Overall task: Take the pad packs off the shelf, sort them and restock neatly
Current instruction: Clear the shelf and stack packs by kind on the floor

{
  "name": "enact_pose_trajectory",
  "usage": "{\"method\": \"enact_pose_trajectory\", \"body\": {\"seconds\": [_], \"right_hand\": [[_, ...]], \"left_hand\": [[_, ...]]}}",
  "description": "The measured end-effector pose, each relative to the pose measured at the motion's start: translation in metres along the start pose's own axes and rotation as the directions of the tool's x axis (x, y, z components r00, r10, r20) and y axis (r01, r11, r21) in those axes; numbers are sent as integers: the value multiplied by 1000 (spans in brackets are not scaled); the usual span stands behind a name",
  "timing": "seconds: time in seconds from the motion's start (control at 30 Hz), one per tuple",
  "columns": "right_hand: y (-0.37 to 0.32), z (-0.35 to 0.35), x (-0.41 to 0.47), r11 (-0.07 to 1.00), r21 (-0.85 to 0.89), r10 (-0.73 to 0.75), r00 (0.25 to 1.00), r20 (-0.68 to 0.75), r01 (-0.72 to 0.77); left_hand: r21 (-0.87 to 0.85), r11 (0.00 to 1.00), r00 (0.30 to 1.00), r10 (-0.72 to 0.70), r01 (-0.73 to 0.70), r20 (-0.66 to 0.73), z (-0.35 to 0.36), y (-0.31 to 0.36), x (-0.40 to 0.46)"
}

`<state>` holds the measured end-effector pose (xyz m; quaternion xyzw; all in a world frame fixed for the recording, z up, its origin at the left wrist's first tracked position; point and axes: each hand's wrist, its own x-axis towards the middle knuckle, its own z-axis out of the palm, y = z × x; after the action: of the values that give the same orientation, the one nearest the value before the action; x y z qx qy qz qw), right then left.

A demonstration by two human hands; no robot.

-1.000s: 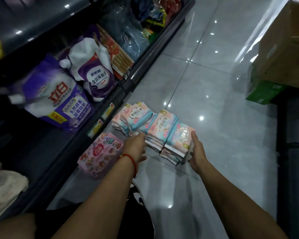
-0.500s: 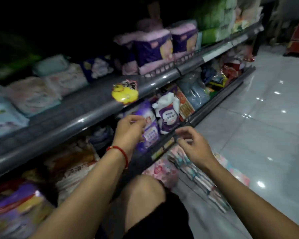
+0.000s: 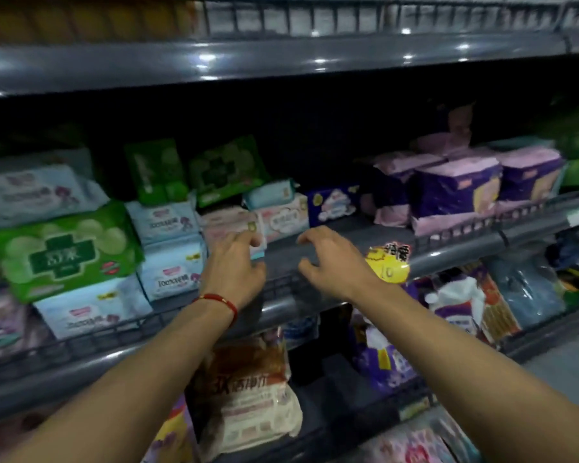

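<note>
Pad packs lie along the middle shelf (image 3: 365,235): green ones (image 3: 64,252) at the left, light blue ones (image 3: 171,272) beside them, and pink ones (image 3: 228,222) in the middle. A pink-white pack (image 3: 283,218) and a dark blue pack (image 3: 331,203) sit further back. My left hand (image 3: 234,265), with a red string on its wrist, reaches the front pink pack; fingers lie on top and the thumb is below its teal corner. My right hand (image 3: 331,262) hovers over the bare shelf stretch, fingers loosely curled, holding nothing.
A low wire fence (image 3: 121,332) runs along the shelf's front edge, with a yellow price tag (image 3: 386,262) clipped on. Purple and pink packs (image 3: 455,188) fill the shelf's right side. Detergent bags (image 3: 248,389) stand on the shelf below. More packs (image 3: 415,446) lie on the floor.
Both hands left the pile of packs on the floor and rose to the middle shelf. The view swung up from the floor to the shelf.
</note>
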<state>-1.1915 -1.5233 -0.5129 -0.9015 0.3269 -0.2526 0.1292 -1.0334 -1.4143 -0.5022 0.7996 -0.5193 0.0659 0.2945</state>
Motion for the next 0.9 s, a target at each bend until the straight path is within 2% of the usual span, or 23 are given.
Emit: {"method": "enact_pose_trajectory", "body": {"seconds": [0.07,0.13,0.23,0.3,0.37,0.53,0.67,0.9], "right_hand": [[-3,8,29,995,-94,17,999,36,-14],[8,12,60,986,-135,104,994,46,-97],[50,13,114,948,-177,284,954,92,-265],[83,12,150,925,-230,334,935,117,-301],[117,16,184,922,-257,325,939,110,-289],[154,23,222,916,-385,179,974,135,-115],[150,18,225,801,-590,156,986,52,-96],[145,1,192,818,-561,100,992,-79,-127]], "left_hand": [[87,995,998,52,-49,-28,4,-8,11],[133,985,992,115,-109,-40,14,-9,24],[150,972,982,185,-179,-25,35,-2,46],[162,970,982,188,-181,-31,52,4,56],[165,970,981,189,-179,-50,67,4,59],[160,969,976,201,-186,-83,81,-5,60],[152,975,979,177,-160,-103,82,-4,60],[93,982,973,179,-167,-146,79,-5,58]]}}
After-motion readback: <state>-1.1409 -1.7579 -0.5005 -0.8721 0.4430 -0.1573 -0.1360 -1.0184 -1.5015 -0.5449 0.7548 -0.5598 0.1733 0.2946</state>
